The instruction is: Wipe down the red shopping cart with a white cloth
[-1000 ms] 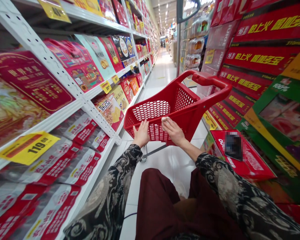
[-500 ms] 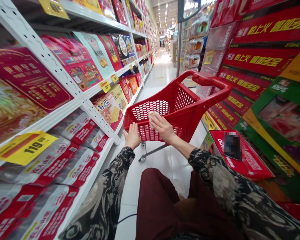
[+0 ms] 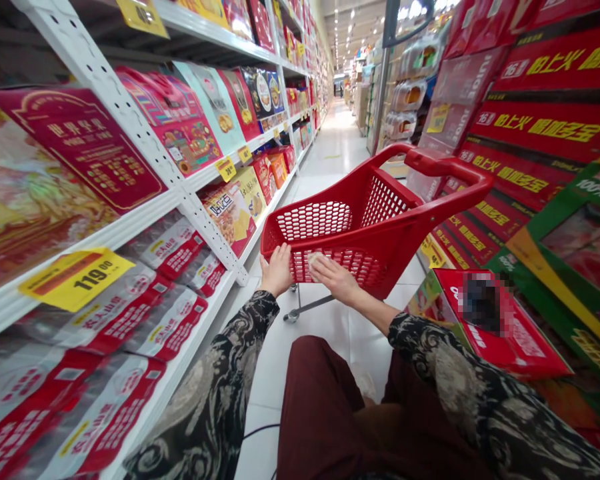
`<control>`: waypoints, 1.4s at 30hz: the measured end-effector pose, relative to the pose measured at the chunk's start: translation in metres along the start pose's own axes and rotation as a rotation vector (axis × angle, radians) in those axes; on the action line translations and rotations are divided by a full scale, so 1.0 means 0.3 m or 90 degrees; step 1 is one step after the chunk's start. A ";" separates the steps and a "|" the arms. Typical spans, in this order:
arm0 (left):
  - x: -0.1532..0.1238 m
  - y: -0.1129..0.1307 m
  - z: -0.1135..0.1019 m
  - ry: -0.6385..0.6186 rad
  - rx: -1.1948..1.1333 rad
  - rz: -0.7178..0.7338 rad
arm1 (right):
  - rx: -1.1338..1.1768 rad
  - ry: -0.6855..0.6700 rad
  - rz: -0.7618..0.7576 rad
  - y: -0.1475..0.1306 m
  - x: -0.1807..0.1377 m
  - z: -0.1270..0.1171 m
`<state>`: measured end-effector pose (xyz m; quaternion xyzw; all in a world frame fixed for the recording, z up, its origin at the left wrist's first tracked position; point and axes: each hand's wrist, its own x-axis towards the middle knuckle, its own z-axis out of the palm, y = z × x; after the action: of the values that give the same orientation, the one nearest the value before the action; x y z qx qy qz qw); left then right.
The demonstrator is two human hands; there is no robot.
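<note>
A red plastic shopping cart (image 3: pixel 415 227) with a perforated basket stands sideways before me, its handle to the right. My left hand (image 3: pixel 277 272) holds the front corner of the basket, its fingers over the top edge. On the near side wall, my right hand (image 3: pixel 337 281) presses a crumpled whitish cloth (image 3: pixel 316 259) against the perforations just below the rim. The palm hides part of the cloth. Nothing shows inside the visible part of the basket.
White shelving (image 3: pixel 173 183) with boxed goods and a yellow price tag (image 3: pixel 77 277) runs along the left. Stacked red drink cartons (image 3: pixel 535 127) and a green carton (image 3: pixel 560 267) line the right. A dark object, blurred out, lies on a red box (image 3: pixel 525 347).
My right hand has moved down with the cloth, from the basket's rim to the perforated side wall. My left hand stays at the front corner. The view has shifted slightly left.
</note>
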<state>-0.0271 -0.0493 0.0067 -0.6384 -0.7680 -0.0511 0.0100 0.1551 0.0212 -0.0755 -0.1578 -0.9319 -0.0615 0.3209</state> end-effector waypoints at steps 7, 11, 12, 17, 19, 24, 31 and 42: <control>-0.025 -0.065 0.005 -0.023 -0.043 -0.096 | -0.018 0.080 0.018 0.003 0.200 -0.039; -0.040 -0.078 0.002 -0.040 -0.040 -0.073 | -0.005 0.006 -0.009 0.013 0.103 0.042; -0.041 -0.082 0.000 -0.041 -0.039 -0.066 | -0.005 -0.009 -0.007 0.010 0.069 0.063; -0.035 -0.114 -0.010 -0.038 -0.055 -0.048 | 0.000 -0.078 -0.002 -0.027 -0.016 0.108; -0.029 -0.135 -0.010 -0.030 -0.075 -0.036 | 0.006 -0.056 -0.021 -0.045 0.026 0.090; -0.021 -0.193 0.016 -0.005 -0.108 -0.102 | 0.006 0.058 -0.028 -0.060 0.228 0.032; -0.033 -0.212 0.002 -0.056 -0.118 -0.093 | 0.003 -0.042 -0.071 -0.046 0.176 0.142; -0.013 -0.251 -0.001 -0.037 -0.122 -0.098 | 0.027 0.000 -0.097 -0.150 0.310 0.150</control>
<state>-0.1004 -0.0666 0.0018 -0.5768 -0.8063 -0.1060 -0.0774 0.0448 0.0123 -0.0541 -0.0796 -0.9423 -0.0658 0.3184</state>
